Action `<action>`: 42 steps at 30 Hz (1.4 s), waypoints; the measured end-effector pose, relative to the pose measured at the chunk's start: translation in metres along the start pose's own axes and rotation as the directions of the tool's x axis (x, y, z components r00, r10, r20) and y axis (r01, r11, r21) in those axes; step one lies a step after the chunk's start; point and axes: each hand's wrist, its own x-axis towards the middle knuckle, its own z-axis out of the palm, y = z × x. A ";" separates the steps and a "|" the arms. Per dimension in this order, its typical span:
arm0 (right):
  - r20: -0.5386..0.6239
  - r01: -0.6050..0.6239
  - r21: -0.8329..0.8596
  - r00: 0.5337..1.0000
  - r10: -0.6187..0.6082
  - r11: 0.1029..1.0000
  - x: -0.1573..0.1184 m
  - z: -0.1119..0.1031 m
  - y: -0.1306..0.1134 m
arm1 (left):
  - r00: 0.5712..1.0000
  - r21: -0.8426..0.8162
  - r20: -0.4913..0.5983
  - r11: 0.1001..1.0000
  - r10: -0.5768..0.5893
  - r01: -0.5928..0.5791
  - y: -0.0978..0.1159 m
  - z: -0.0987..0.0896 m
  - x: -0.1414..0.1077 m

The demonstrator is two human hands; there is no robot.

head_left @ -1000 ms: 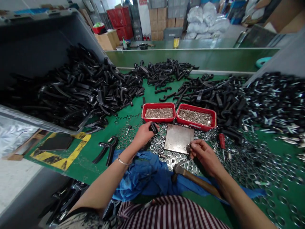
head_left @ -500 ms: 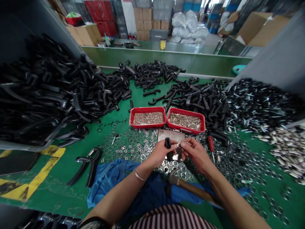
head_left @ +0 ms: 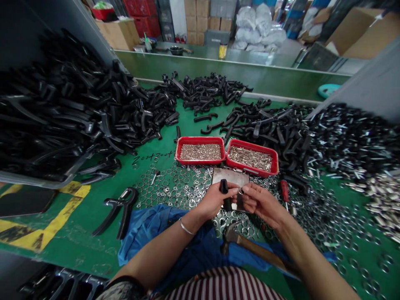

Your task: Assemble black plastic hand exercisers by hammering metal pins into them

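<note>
My left hand (head_left: 215,201) is closed around a black plastic handle part (head_left: 224,187), held upright over a metal plate (head_left: 231,176). Close on its right, my right hand (head_left: 258,202) pinches a small metal ring (head_left: 241,191), and the fingertips of both hands nearly meet there. Behind the plate stand two red trays, one with tiny metal pieces (head_left: 200,152), the other with small pins (head_left: 250,158). A hammer (head_left: 259,251) lies on a blue cloth (head_left: 140,229) below my hands.
Black handles (head_left: 125,108) are heaped at left and behind the trays. Loose rings (head_left: 168,183) cover the green table around the plate. A red screwdriver (head_left: 284,191) lies right of my right hand; an assembled hand grip (head_left: 120,208) lies at left. Dark bolts (head_left: 350,133) are piled at right.
The whole view has shifted, with the table's contents now a little further right. Both hands stay together over the plate; the ring between the fingertips sits at a different angle.
</note>
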 end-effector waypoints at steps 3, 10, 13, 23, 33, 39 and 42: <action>0.021 -0.102 0.105 0.995 0.100 0.989 0.004 -0.004 0.001 | 0.999 0.013 0.004 0.999 0.040 -0.040 -0.002 -0.001 0.000; -0.075 0.244 -0.556 0.937 -0.341 0.794 0.002 -0.018 -0.014 | 0.986 0.391 0.115 0.908 0.117 -0.153 0.011 -0.009 -0.002; 0.009 0.296 -0.798 0.877 -0.481 0.525 -0.001 -0.028 -0.024 | 0.972 0.371 0.220 0.915 0.079 -0.159 0.018 -0.013 -0.001; -0.027 0.285 -0.837 0.831 -0.556 0.467 -0.017 -0.014 -0.005 | 0.965 0.416 0.118 0.871 0.233 -0.261 0.018 -0.006 -0.005; -0.176 0.401 -0.610 0.772 -0.611 0.683 -0.012 0.026 0.006 | 0.949 0.542 -0.023 0.802 0.314 -0.252 0.004 0.000 -0.008; -0.162 0.370 -0.670 0.773 -0.613 0.643 -0.009 0.028 0.008 | 0.989 0.461 0.101 0.875 0.111 -0.146 0.012 0.009 -0.017; -0.034 0.356 -0.686 0.856 -0.516 0.635 -0.009 0.020 -0.006 | 0.897 0.377 0.426 0.924 -0.115 -0.061 0.020 0.012 -0.025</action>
